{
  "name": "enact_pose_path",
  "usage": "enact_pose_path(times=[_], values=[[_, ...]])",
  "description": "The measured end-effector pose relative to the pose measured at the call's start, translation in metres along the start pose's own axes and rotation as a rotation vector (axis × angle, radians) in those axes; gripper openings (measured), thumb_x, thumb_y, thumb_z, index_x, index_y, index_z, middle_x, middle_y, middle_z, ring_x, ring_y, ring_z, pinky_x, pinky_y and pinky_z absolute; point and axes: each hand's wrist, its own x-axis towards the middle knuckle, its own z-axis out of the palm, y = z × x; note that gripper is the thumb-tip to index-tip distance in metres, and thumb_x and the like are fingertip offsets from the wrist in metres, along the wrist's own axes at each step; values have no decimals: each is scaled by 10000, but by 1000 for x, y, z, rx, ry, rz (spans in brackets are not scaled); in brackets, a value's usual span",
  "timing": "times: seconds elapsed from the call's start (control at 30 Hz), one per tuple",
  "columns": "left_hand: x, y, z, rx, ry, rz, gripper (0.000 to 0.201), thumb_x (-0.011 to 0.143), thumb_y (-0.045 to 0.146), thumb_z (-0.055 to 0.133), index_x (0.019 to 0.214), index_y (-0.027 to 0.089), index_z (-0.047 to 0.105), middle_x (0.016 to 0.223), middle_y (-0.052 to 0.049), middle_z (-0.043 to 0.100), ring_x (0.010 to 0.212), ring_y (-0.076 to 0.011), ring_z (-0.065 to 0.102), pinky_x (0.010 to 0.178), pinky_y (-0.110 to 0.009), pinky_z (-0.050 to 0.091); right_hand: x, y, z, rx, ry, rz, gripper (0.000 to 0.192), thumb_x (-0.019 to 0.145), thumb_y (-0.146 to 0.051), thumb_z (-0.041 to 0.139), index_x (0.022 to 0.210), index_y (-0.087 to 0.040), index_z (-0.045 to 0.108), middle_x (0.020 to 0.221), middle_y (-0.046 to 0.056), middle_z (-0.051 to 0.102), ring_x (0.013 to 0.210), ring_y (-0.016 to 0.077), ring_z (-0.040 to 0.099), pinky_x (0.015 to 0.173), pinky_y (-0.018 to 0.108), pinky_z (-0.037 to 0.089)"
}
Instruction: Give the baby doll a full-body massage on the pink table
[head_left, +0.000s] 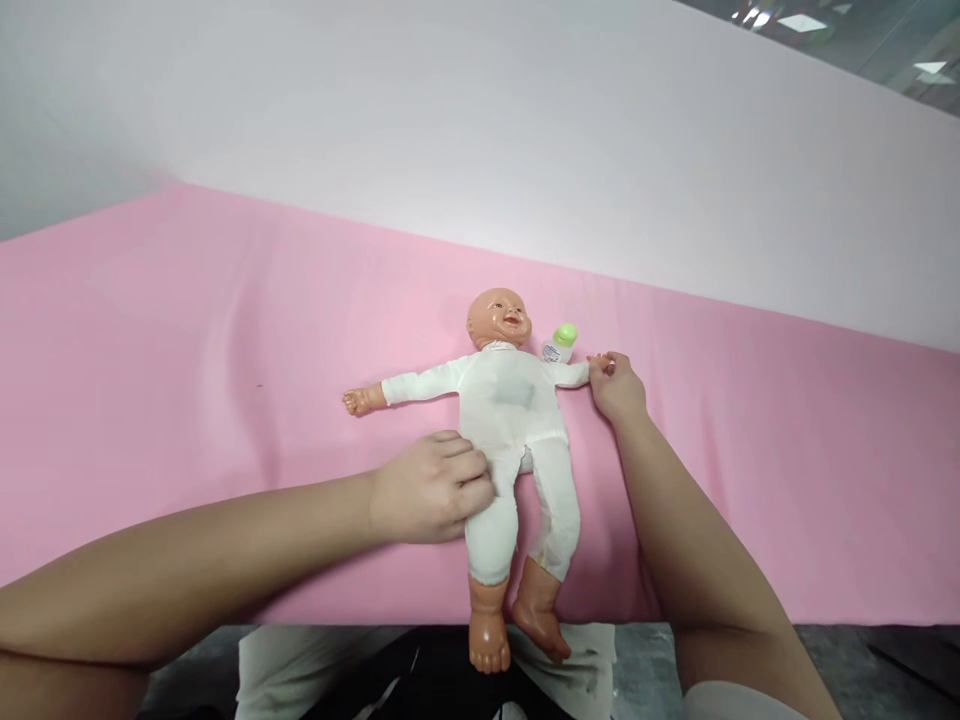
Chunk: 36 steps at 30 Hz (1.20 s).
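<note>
A baby doll (510,400) with a white cloth body lies on its back, arms spread, its feet past the table's front edge. My left hand (439,485) is closed at the doll's hip and upper leg on the left side; its curled fingers press against the white cloth. With my right hand (619,388) I pinch the doll's small hand at the end of its outstretched arm on the right. Beside the doll's head and just above that arm lies a small bottle (557,350) with a green cap and a white label.
Pink cloth (150,380) covers the table, with some creases in it. Behind the table stands a plain white wall or partition (450,120). My lap shows below the front edge.
</note>
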Motion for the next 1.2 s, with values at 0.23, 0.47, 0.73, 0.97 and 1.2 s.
enact_pose_path(times=[0.23, 0.47, 0.73, 0.97, 1.2], values=[[-5, -17, -1, -243, -228, -265, 113, 859, 188, 652, 968, 216, 642, 930, -51, 674, 812, -214, 638, 750, -357, 504, -31, -27, -1, -150, 168, -378, 515, 920, -334, 626, 1393, -131, 646, 1442, 227, 645, 1365, 398, 581, 1191, 610, 439], [-11, -78, 5, -363, -231, -558, 156, 787, 158, 582, 907, 217, 662, 941, -53, 723, 927, -250, 669, 847, -376, 517, -70, -57, 12, 196, -118, -780, 204, 954, -223, 596, 1061, -235, 769, 1048, 75, 794, 1019, 265, 739, 958, 453, 612], [-9, -101, 15, -213, -71, -1051, 479, 1048, 605, 446, 1213, 203, 648, 1060, -100, 773, 997, -334, 714, 828, -451, 521, -107, -71, 6, 2, -384, -927, 696, 904, -95, 573, 1594, -175, 541, 1656, 183, 526, 1522, 352, 500, 1265, 596, 436], [-11, -103, 17, -75, -114, -1114, 978, 927, 804, 519, 1613, 108, 461, 1442, -237, 663, 1385, -488, 561, 1153, -622, 436, -157, -92, -9, -152, -439, -1167, 921, 810, -194, 766, 1666, -212, 426, 1808, 219, 224, 1681, 498, 107, 1322, 762, 148], [-10, -107, 18, -46, -170, -1188, 1162, 852, 870, 556, 1694, 101, 334, 1587, -287, 502, 1529, -535, 391, 1257, -681, 292, -173, -104, -17, -116, -444, -1494, 299, 906, -169, 668, 1197, -213, 722, 1558, 128, 628, 1552, 398, 435, 1314, 647, 312]])
